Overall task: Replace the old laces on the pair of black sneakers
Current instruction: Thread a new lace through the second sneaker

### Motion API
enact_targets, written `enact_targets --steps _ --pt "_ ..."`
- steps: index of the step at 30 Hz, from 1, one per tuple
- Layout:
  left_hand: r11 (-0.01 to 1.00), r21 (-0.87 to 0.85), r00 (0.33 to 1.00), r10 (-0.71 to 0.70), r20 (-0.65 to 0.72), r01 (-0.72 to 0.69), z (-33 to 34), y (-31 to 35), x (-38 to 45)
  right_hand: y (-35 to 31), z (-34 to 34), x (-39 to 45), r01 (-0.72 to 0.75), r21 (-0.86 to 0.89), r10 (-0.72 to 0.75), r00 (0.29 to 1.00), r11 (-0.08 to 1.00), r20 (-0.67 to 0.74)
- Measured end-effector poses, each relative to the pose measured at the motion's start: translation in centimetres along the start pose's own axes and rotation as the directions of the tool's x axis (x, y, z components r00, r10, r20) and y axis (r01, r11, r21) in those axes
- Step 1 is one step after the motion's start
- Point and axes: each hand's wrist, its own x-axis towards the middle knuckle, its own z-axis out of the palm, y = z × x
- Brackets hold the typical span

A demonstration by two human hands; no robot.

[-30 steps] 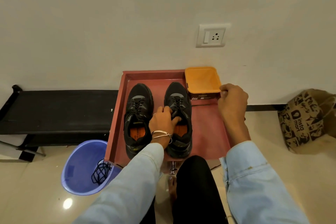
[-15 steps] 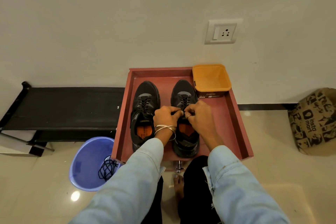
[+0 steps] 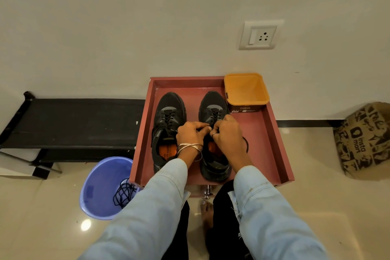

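Our right hand (image 3: pixel 229 135) has come from the far orange plastic tub (image 3: pixel 245 91); both it and our left hand (image 3: pixel 191 134) now pinch the lace at the right black lace-up sneaker (image 3: pixel 213 112); tying looks underway.

white wall (image 3: pixel 126 27), glossy beige floor (image 3: pixel 327 207), black bench (image 3: pixel 73 122)

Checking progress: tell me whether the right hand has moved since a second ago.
Yes. The right hand left the orange box and came leftward onto the right sneaker.
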Motion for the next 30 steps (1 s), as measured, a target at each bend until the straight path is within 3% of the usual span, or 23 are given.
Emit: enact_targets --steps 4,13,16,18,20,22,24,28,30 --pt "1.000 -0.009 0.999 0.018 0.032 -0.018 -0.1 -0.2 0.1 -0.1 0.0 0.4 0.010 -0.022 -0.009 0.999 1.000 0.046" --pt "0.990 -0.127 0.991 -0.046 0.124 0.062 0.2 -1.0 1.6 0.9 0.2 -0.1 -0.064 0.245 0.056 0.998 0.967 0.040" --pt "0.985 -0.146 0.990 -0.073 0.117 0.090 0.3 -0.8 2.1 1.1 0.2 -1.3 -0.132 0.320 0.146 0.989 0.938 -0.020" --pt "0.977 -0.158 0.986 -0.127 0.104 0.142 0.4 -0.7 2.4 1.4 0.1 -2.3 -0.235 0.221 0.260 0.961 0.946 -0.091" --pt "0.923 -0.296 0.969 -0.235 0.072 0.246 0.0 0.1 2.6 2.0 0.0 -3.2 -0.348 0.152 0.365 0.924 0.925 -0.112" --pt "0.795 -0.507 0.935 -0.347 0.071 0.333 -1.3 1.7 2.9 2.5 0.1 -4.0 -0.417 0.124 0.430 0.897 0.900 -0.106" --pt "0.590 -0.719 0.907 -0.399 0.134 0.366 -3.6 3.8 3.0 2.8 0.1 -4.6 -0.442 0.122 0.454 0.885 0.889 -0.103" --pt "0.057 -0.986 0.960 -0.246 0.137 0.156 -10.0 8.8 2.8 2.8 0.1 -4.8 -0.412 0.252 0.446 0.889 0.876 -0.097" --pt "-0.107 -0.994 0.987 -0.153 0.052 0.036 -12.8 10.9 2.5 2.8 0.1 -4.8 -0.415 0.305 0.453 0.889 0.857 -0.062"
